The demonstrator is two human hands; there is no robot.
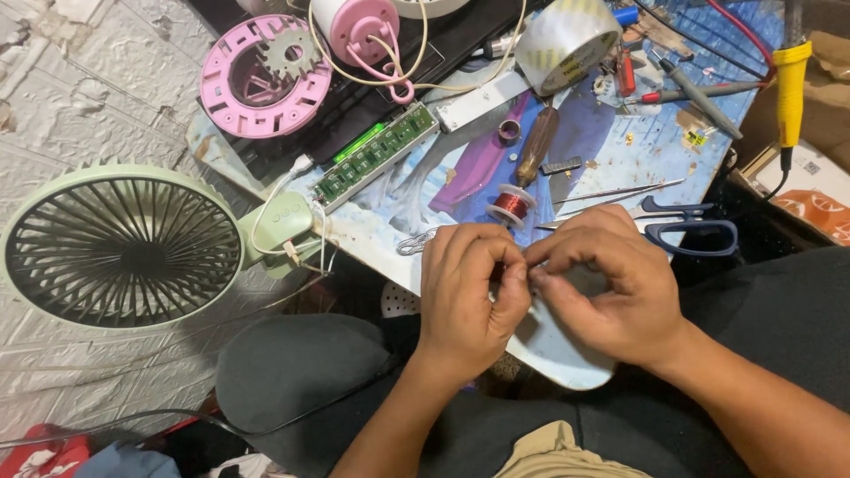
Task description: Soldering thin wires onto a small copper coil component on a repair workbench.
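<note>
Left hand [465,288] and right hand [611,288] brought together over the near edge of the bench [567,354], fingertips touching at the middle. Both curled narrow, pinching something too small to make out; possibly fine wire, cannot tell. Just beyond the knuckles, a small spool of red copper wire [511,204], upright on the bench. Behind it, a wooden-handled tool [537,143] lying tilted, with a small metal ring [509,131] close by. To the right of the hands, blue-handled scissors [691,232] and a pair of tweezers [620,193], near the right hand but apart from it. Further back, a long green circuit board [376,158], wired by thin white leads to the base of a pale green fan [122,248] lying on the floor to the left. At the far edge, a pink round fan housing [266,78] with a toothed gear in it, a pink motor part [359,25] beside it, and a roll of clear tape [567,40]. At the far right, a yellow-handled soldering iron [790,84] pointing down. Grey pens or probes [699,93] left lying near it.
</note>
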